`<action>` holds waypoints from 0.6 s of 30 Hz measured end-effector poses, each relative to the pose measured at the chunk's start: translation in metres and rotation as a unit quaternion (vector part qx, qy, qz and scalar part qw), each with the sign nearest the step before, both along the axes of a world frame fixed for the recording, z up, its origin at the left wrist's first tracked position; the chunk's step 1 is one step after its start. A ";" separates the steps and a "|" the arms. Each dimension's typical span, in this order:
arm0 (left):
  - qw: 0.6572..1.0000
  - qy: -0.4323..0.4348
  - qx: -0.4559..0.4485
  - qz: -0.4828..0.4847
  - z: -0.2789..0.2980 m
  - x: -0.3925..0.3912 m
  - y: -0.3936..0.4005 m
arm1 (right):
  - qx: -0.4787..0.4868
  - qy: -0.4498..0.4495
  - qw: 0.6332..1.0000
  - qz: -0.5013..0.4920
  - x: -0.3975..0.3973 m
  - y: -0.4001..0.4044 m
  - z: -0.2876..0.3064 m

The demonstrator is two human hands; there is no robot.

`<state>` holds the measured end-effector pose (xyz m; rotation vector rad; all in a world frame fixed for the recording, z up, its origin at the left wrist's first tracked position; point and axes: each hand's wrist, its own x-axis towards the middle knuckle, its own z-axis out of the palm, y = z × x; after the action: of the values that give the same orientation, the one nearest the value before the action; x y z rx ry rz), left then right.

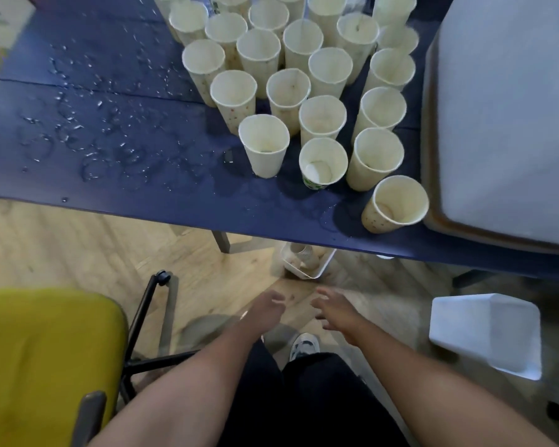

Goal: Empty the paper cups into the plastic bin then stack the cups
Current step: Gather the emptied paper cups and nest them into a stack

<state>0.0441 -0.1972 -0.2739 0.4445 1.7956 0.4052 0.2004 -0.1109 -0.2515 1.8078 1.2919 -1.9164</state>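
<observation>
Several white paper cups (323, 117) stand upright in a cluster on the dark blue table (142, 195), at its right half. The nearest cup (394, 203) sits close to the table's front edge. A large plastic bin (510, 124) stands on the table's right end. A small white bin (304, 261) holding cups sits on the floor under the table edge. My left hand (267, 306) and my right hand (334, 312) reach forward below the table, side by side, fingers loose, both holding nothing.
Water drops cover the table's left half. A yellow office chair (46, 356) stands at the lower left with its black base beside my left arm. A white container (484, 333) sits on the wooden floor at the right. My shoe (304, 345) shows between my arms.
</observation>
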 end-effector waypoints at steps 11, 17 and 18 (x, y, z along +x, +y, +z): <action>0.991 0.017 0.072 0.108 0.130 -0.008 -0.040 | 0.046 0.085 0.983 0.156 0.000 -0.015 0.143; 0.974 0.041 0.170 0.147 0.196 -0.018 -0.037 | 0.132 0.180 0.953 0.204 -0.030 0.009 0.206; 0.969 0.044 0.188 0.151 0.205 -0.021 -0.034 | 0.150 0.195 0.949 0.200 -0.036 0.015 0.216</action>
<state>0.0229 -0.2312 -0.0685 0.4550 1.8808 0.9628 0.1642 -0.0961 -0.0359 1.1648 1.9944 -1.9773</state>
